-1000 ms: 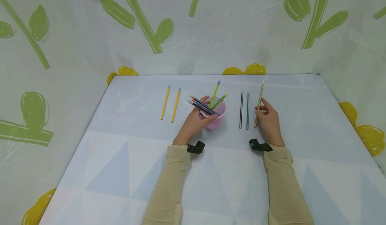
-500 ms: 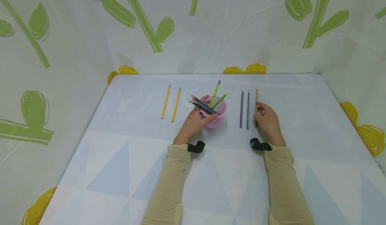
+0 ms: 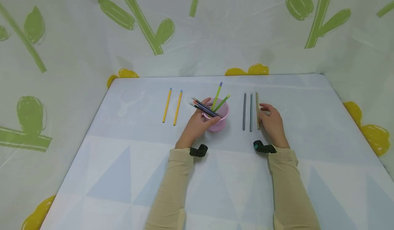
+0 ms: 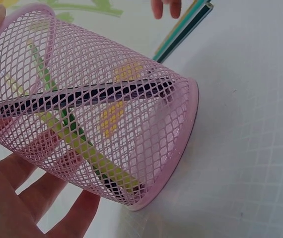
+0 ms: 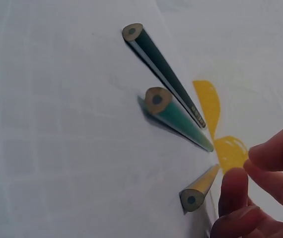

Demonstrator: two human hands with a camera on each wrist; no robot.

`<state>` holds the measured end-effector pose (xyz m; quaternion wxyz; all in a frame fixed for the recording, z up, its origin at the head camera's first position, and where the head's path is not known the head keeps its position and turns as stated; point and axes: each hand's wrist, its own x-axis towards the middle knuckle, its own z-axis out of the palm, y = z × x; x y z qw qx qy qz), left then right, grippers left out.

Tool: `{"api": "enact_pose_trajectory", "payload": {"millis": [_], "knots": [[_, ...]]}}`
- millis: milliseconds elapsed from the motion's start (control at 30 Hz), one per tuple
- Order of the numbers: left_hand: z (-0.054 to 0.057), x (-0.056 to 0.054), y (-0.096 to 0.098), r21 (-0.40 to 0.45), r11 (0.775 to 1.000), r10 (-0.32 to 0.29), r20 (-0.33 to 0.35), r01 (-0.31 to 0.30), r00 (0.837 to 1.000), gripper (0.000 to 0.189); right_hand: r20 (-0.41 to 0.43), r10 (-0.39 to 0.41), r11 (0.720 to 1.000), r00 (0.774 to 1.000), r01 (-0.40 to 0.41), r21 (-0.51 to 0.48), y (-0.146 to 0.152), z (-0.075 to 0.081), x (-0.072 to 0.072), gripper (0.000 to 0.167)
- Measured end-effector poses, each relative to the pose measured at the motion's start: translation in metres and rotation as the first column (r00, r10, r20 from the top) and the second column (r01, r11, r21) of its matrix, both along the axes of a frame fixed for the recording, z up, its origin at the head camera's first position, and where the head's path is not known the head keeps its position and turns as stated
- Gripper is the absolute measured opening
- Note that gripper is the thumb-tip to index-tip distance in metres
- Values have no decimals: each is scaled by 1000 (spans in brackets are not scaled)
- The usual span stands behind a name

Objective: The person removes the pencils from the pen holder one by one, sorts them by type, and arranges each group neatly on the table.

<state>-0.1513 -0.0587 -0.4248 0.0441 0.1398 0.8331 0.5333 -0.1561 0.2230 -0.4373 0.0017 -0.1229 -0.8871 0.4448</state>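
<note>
My left hand grips a pink mesh pencil cup around its side, thumb near the rim. Inside lean several dark pencils, tilted left, and two green pencils, one light and one darker. On the right, a gold pencil lies on the table beside a teal pencil and a dark pencil, roughly parallel. Just right of the gold pencil is my right hand, fingers loosely bent and holding nothing. The right wrist view shows its fingertips near that pencil.
Two yellow pencils with blue ends lie left of the cup. The pale blue and white tabletop meets a leaf-patterned cloth wall at its back edge. Both wrists wear black camera mounts.
My right hand has brought the gold pencil left, straightened it alongside the teal one and let it go. The left hand keeps its hold on the cup. The head view has shifted slightly.
</note>
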Motion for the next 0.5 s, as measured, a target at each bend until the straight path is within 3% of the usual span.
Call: {"api": "enact_pose_trajectory", "payload": {"millis": [233,500], "knots": [[2,0,-1,-19,1000,-2,8,2,1000,73,-64,-36,993,997,29,-116,-2,0,-1,37],[1,0,-1,-11,1000,2,28,-2,1000,72,-164,-52,968,985,9,-252,-7,6,3,33]]}}
